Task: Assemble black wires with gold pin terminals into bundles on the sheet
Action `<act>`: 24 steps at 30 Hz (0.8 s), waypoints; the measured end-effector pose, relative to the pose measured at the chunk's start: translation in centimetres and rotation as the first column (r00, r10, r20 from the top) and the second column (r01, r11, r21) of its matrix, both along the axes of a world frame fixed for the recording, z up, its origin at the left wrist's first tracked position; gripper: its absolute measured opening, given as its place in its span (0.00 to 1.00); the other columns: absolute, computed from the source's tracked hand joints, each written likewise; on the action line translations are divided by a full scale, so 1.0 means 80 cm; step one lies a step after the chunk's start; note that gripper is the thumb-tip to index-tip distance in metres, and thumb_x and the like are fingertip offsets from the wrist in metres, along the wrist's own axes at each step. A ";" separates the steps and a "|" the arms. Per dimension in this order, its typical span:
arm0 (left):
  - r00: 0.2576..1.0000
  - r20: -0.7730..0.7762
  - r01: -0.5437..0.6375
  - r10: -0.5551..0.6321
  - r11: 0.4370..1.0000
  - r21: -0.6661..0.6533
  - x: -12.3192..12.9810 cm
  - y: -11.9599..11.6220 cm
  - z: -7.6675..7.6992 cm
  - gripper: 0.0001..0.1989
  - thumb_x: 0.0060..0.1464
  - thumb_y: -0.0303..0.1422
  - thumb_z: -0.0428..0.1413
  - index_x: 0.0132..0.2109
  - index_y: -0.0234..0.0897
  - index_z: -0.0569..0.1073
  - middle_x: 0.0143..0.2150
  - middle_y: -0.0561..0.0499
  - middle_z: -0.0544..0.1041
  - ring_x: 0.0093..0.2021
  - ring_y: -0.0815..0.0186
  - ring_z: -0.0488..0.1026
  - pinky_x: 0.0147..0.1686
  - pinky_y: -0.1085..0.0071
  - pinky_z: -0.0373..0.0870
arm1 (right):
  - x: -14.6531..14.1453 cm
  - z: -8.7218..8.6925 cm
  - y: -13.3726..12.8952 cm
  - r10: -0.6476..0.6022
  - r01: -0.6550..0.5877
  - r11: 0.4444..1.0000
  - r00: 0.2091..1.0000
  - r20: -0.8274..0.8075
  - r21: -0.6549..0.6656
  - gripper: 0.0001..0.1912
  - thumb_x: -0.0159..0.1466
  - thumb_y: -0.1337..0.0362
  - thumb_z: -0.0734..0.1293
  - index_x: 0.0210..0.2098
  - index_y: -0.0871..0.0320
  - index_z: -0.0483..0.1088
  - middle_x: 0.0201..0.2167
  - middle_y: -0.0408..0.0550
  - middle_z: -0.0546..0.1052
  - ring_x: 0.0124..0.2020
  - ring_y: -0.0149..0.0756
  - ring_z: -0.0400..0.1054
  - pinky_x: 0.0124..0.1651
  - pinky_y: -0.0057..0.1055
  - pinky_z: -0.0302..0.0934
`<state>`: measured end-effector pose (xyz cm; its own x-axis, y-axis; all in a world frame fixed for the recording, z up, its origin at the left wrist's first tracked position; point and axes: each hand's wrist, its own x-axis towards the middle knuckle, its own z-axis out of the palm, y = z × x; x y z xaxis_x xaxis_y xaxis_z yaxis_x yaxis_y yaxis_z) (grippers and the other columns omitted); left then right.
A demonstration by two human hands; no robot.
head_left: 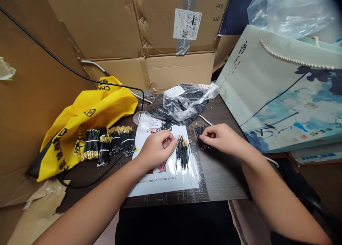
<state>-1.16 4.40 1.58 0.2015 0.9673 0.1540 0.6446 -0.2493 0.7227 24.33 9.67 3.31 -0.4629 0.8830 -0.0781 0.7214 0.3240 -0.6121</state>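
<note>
My left hand (158, 148) is closed, thumb and fingertips pinched together. Its tips are beside a loose pile of short black wires with gold-coloured ends (182, 155), lying on a white printed sheet (171, 188). My right hand (223, 140) also makes a pinch, its fingertips at the edge of another pile of short black wires (201, 131) on the dark tabletop. Whatever either pinch holds is too small or hidden to make out. Several bundles of similar wires (91, 145), tied with white bands, lie to the left of the sheet.
A yellow bag (88, 109) lies at the left. Behind the sheet rests a clear plastic bag full of black wires (184, 102), with a small clear lid (142, 118) near it. Cardboard (112, 31) walls the back; a paper gift bag (278, 95) stands right. A black cable (66, 71) crosses the left.
</note>
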 end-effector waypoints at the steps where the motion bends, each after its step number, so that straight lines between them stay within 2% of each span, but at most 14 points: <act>1: 0.996 -0.091 0.027 -0.024 0.999 0.040 -0.001 -0.001 0.000 0.12 0.59 0.36 0.52 0.29 0.36 0.69 0.26 0.53 0.70 0.27 0.70 0.65 0.29 0.72 0.58 | 0.010 0.000 0.007 -0.025 0.025 1.000 0.995 0.097 0.007 0.14 0.62 0.56 0.64 0.24 0.56 0.74 0.19 0.42 0.73 0.21 0.30 0.62 0.25 0.29 0.51; 3: 0.972 -0.220 0.094 -0.078 0.993 0.066 -0.001 -0.002 0.000 0.12 0.58 0.34 0.51 0.27 0.37 0.64 0.25 0.54 0.68 0.27 0.70 0.63 0.29 0.72 0.56 | 0.025 -0.002 0.016 -0.067 0.066 0.998 0.967 0.245 0.012 0.13 0.60 0.57 0.65 0.23 0.55 0.74 0.19 0.43 0.74 0.20 0.31 0.62 0.25 0.30 0.50; 6: 0.932 -0.331 0.172 -0.146 0.984 0.048 -0.002 -0.002 -0.001 0.11 0.57 0.33 0.50 0.26 0.37 0.62 0.24 0.53 0.67 0.27 0.68 0.63 0.29 0.70 0.54 | 0.032 -0.004 0.021 -0.077 0.083 0.997 0.929 0.363 0.000 0.11 0.58 0.60 0.65 0.22 0.54 0.73 0.21 0.43 0.75 0.22 0.31 0.63 0.26 0.30 0.49; 15: 0.836 -0.525 0.233 -0.160 0.970 0.075 -0.001 -0.002 -0.007 0.14 0.57 0.37 0.51 0.25 0.38 0.62 0.23 0.51 0.68 0.26 0.65 0.62 0.29 0.67 0.51 | 0.024 -0.003 0.014 -0.051 0.056 0.998 0.915 0.401 0.000 0.12 0.58 0.62 0.65 0.19 0.56 0.71 0.19 0.45 0.72 0.19 0.30 0.60 0.24 0.31 0.47; 19: 0.825 -0.536 0.242 -0.180 0.969 0.047 0.000 -0.003 -0.008 0.14 0.57 0.37 0.51 0.25 0.37 0.63 0.24 0.52 0.68 0.27 0.65 0.63 0.29 0.67 0.52 | 0.028 -0.001 0.015 -0.053 0.053 0.999 0.925 0.377 0.010 0.11 0.57 0.63 0.64 0.19 0.56 0.71 0.19 0.44 0.72 0.20 0.30 0.60 0.25 0.30 0.47; 22: 0.879 -0.457 0.194 -0.136 0.978 0.081 0.000 -0.004 -0.005 0.11 0.59 0.36 0.50 0.29 0.37 0.66 0.26 0.52 0.69 0.28 0.66 0.64 0.30 0.68 0.56 | 0.030 0.007 0.012 -0.007 0.010 1.000 0.954 0.300 -0.010 0.11 0.58 0.63 0.64 0.21 0.56 0.70 0.19 0.42 0.71 0.20 0.29 0.59 0.25 0.29 0.48; 24: 0.930 -0.359 0.136 -0.074 0.979 0.150 0.000 -0.005 -0.002 0.08 0.60 0.36 0.50 0.37 0.37 0.70 0.30 0.52 0.71 0.31 0.66 0.67 0.33 0.68 0.61 | 0.025 0.012 0.006 0.099 -0.090 0.994 0.975 0.198 -0.055 0.11 0.60 0.62 0.63 0.23 0.57 0.70 0.19 0.41 0.70 0.21 0.28 0.59 0.26 0.28 0.49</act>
